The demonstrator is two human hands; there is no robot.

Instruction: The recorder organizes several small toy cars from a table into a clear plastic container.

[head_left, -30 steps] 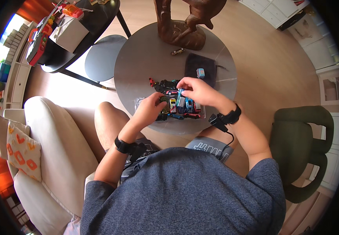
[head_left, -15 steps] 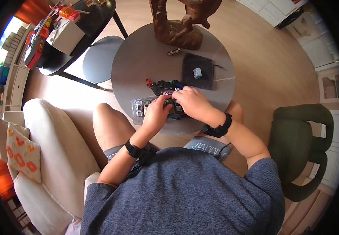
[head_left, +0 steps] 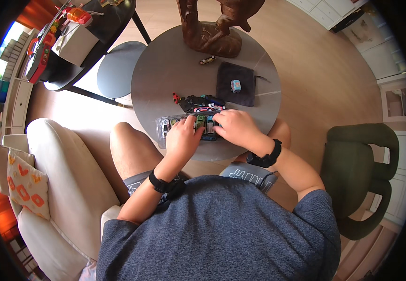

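Observation:
A clear plastic case (head_left: 161, 142) holding several toy cars sits at the near edge of the round table. My left hand (head_left: 182, 136) rests over its middle, thumb apart from the bent fingers, beside a green toy car (head_left: 200, 121). At the case's right end is my right hand (head_left: 236, 126), its finger and thumb spaced apart near a grey-blue toy car (head_left: 210, 125). A silver-white toy car (head_left: 165, 128) shows at the left end. Just beyond the case lie a pink-and-white toy car (head_left: 203, 109), several dark toy cars (head_left: 196, 100) and a red toy (head_left: 175, 98).
On the round table (head_left: 158, 70), a dark cloth pouch (head_left: 247, 96) carries a light-blue toy van (head_left: 235, 86). A gold toy car (head_left: 207, 60) lies before a brown carved statue (head_left: 219, 44). A green chair (head_left: 353, 173) stands right, a pale sofa (head_left: 71, 173) left.
My hands have moved apart slightly, the right one to the right. The pink-and-white car, partly covered by my fingers before, now lies uncovered beyond the case.

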